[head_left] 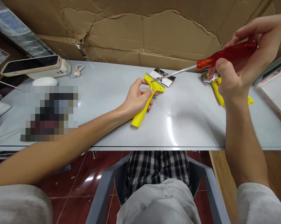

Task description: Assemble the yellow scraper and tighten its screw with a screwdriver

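My left hand (139,97) is closed around the neck of a yellow scraper (140,116), just below its wide head, holding it over the grey tabletop. Two small screws show on the scraper's head, and a black-and-white card (169,81) sits at its far edge. In my right hand (240,68) is a screwdriver (231,53) with a clear red handle. Its long metal shaft slants down to the left, and the tip meets the left screw on the scraper head, as far as I can see. More yellow scrapers (217,93) lie behind my right wrist, partly hidden by it.
At the far left a phone (33,66) leans on a white box, near a white mouse (45,81) and a small cable (77,73). A blurred-out patch (49,115) covers something beside my left forearm. Brown cardboard (121,34) stands along the table's back edge.
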`<action>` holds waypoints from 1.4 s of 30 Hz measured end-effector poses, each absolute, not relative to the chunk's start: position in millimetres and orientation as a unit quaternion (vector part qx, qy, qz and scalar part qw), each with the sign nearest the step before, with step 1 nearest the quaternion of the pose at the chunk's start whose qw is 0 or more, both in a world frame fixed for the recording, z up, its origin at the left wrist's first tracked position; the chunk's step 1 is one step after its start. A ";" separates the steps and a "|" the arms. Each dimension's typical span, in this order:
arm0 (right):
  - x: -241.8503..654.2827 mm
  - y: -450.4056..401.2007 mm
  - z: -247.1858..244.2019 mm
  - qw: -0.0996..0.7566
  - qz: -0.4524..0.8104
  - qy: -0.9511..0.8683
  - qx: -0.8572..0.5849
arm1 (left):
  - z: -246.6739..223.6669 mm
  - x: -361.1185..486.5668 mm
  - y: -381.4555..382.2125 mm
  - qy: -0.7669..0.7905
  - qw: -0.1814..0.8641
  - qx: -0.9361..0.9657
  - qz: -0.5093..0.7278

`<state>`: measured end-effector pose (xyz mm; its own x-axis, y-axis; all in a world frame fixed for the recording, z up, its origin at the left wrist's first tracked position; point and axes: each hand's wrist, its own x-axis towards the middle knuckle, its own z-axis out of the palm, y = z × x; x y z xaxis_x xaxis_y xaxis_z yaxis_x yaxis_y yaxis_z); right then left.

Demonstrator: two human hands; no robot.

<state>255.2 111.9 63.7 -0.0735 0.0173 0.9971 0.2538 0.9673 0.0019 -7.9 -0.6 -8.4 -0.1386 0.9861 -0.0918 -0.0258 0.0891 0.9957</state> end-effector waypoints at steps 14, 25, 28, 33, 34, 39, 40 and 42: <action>258.7 121.6 61.9 0.656 -0.125 -0.736 -0.110 | -9.0 -8.4 0.0 0.553 0.487 0.437 0.516; 251.5 123.2 58.3 0.679 -0.032 -0.727 -0.097 | -8.2 -7.6 0.1 0.561 0.484 0.431 0.516; 255.7 119.9 59.3 0.664 -0.077 -0.733 -0.125 | -8.3 -7.6 -0.1 0.558 0.483 0.432 0.518; 258.1 115.7 59.6 0.657 -0.093 -0.728 -0.172 | -7.9 -7.8 -0.6 0.556 0.489 0.431 0.516; 257.4 115.6 59.6 0.659 -0.094 -0.729 -0.162 | -7.8 -7.8 -0.6 0.556 0.489 0.431 0.515; 253.6 117.4 58.7 0.660 -0.060 -0.741 -0.104 | -8.5 -8.3 -0.2 0.554 0.489 0.432 0.517; 252.7 118.0 57.7 0.663 -0.047 -0.738 -0.116 | -9.0 -8.4 -0.1 0.553 0.489 0.431 0.519; 250.7 119.2 55.1 0.645 0.009 -0.740 -0.191 | -10.0 -8.7 0.1 0.551 0.490 0.429 0.522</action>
